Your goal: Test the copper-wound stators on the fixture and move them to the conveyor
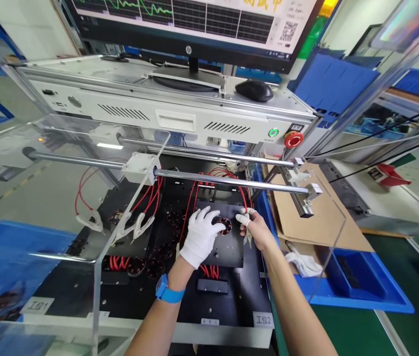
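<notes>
My left hand (201,236), in a white glove, is at the left side of a ring-shaped motor stator (224,226) with copper windings. Its fingers are curved and apart, the thumb at the stator's edge. The stator lies on a black plate (227,254). At the plate's right side my right hand (256,228), with white finger cots, is closed on a pale test clip (248,236) with a red lead; the fingers partly hide the clip. More pale clips (143,226) on red wires lie to the left, near several other stators (156,267).
Two steel rails (231,181) and a clear panel edge (97,287) cross the workspace. Behind stand a white tester cabinet (175,120), a red emergency button (293,139) and a monitor (190,49). Blue trays lie left (5,247) and right (372,301); cardboard (324,212) is at right.
</notes>
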`<state>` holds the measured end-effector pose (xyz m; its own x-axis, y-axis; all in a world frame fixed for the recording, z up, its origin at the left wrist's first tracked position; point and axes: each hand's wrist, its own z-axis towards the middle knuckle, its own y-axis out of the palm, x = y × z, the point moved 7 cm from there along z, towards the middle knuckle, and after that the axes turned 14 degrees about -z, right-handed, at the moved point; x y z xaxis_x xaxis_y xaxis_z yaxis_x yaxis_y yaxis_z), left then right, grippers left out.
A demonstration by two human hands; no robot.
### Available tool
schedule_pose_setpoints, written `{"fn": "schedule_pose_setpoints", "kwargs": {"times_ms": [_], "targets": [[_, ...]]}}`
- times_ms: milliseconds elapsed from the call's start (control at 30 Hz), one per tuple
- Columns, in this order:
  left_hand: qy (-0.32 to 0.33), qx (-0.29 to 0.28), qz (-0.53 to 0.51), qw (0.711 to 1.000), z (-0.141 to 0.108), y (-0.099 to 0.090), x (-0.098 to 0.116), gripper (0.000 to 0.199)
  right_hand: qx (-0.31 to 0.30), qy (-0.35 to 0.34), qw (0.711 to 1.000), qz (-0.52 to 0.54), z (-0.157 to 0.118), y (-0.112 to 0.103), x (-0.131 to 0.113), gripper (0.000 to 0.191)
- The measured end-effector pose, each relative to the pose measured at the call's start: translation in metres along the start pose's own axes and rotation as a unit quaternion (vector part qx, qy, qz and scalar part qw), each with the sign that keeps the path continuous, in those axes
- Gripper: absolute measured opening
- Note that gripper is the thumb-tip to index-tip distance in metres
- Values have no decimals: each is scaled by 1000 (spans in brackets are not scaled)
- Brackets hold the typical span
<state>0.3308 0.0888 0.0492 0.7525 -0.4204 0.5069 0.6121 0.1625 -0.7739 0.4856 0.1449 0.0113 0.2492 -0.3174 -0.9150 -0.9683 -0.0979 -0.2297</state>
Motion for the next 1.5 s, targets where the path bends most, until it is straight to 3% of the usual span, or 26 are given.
{"fn": "schedule_pose_setpoints", "kwargs": {"times_ms": [133, 333, 533, 767, 1067, 1500], "targets": [[-48, 12, -4, 999, -7, 5, -7, 26, -18, 5, 1000, 11, -4, 11, -2, 43], [-28, 62, -31, 997, -15, 17, 0, 17, -27, 5, 999, 18, -5, 14, 6, 40], [-45, 94, -49, 993, -17, 25, 9, 22, -40, 22, 999, 29, -6, 20, 10, 41], [-37, 76, -58, 995, -12, 24, 17, 14, 19, 6, 992, 127, -1, 22, 2, 40], [-29, 91, -70, 993, -11, 24, 18, 11, 106, -1, 981, 164, 3, 18, 7, 42], [-29, 97, -84, 991, -10, 24, 18, 12, 116, 5, 983, 140, 0, 18, 10, 40]]}}
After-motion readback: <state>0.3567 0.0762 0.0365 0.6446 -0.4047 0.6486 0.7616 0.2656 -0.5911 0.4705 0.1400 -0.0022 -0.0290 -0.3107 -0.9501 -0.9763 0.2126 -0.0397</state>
